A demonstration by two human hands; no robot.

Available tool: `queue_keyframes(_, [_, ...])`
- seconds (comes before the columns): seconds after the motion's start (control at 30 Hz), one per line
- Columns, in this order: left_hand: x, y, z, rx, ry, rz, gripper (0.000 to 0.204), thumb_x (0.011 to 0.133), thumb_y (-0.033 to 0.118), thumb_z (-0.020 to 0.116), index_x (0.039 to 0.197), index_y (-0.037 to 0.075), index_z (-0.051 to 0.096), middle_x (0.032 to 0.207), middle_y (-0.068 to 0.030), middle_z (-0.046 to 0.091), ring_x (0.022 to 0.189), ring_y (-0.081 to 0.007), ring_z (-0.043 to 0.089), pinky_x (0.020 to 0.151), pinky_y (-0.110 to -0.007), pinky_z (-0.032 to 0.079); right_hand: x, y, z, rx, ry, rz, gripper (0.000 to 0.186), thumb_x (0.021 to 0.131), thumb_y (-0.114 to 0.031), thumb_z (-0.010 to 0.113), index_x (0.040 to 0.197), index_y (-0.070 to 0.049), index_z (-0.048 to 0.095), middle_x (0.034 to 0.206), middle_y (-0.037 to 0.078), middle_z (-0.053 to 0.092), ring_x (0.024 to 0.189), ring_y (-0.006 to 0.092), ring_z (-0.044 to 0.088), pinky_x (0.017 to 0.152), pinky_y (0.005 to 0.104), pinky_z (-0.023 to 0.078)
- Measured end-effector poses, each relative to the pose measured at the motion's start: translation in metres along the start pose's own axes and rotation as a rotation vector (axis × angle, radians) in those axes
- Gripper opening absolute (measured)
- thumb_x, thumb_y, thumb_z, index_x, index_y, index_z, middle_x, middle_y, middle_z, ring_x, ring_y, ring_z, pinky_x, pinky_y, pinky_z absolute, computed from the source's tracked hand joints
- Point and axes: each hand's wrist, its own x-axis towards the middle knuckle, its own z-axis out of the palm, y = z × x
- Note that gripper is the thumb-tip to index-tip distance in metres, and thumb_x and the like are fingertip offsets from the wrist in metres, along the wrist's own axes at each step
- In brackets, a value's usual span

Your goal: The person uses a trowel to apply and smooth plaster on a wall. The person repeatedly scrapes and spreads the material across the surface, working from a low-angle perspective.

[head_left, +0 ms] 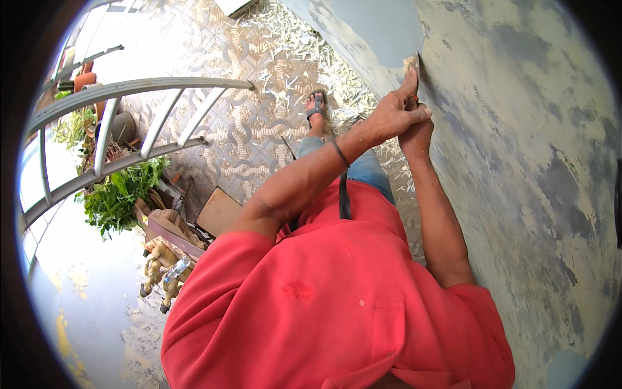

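A scraper (413, 62) with a flat, dirty blade rests against the wall (518, 129), whose coating is patchy cream over grey. My right hand (418, 134) is closed around its handle, most of which is hidden. Across it from the left comes my left hand (387, 118), closed on the scraper too, with a finger stretched along toward the blade. The two hands touch, and the blade's edge sits where a smoother blue-grey patch (382, 29) meets the cream coating.
Paint flakes (337, 74) lie along the wall's foot and over the patterned tile floor (249, 126). To the left stands a metal ladder (172, 117). Beyond it are potted plants (123, 194), a brown board (219, 212), figurines (159, 262) and a plastic bottle (177, 269).
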Motion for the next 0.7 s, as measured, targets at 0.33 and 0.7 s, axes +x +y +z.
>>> queue_keyframes(0.33, [-0.007,0.007,0.007,-0.031,-0.061,-0.065,0.094,0.092,0.030,0.076,0.163,-0.002,0.024,0.172,-0.0230,0.021,0.159,-0.0283,0.023,0.127,-0.037,0.023,-0.031,0.009,0.020,0.120,0.113,0.062,0.027,0.097,-0.024,0.062,0.119,-0.009,0.057,0.096,0.018,0.067,0.086,0.0427,0.068,0.070,0.0513,0.053])
queue_keyframes(0.7, [-0.005,-0.009,0.011,0.069,-0.021,-0.002,0.100,0.086,0.034,0.079,0.162,-0.003,0.026,0.167,-0.0299,0.027,0.154,-0.0357,0.035,0.120,-0.034,0.036,-0.036,-0.003,0.011,0.209,0.145,0.122,0.021,0.099,-0.023,0.058,0.112,-0.008,0.067,0.101,0.017,0.073,0.094,0.0424,0.071,0.076,0.0515,0.055])
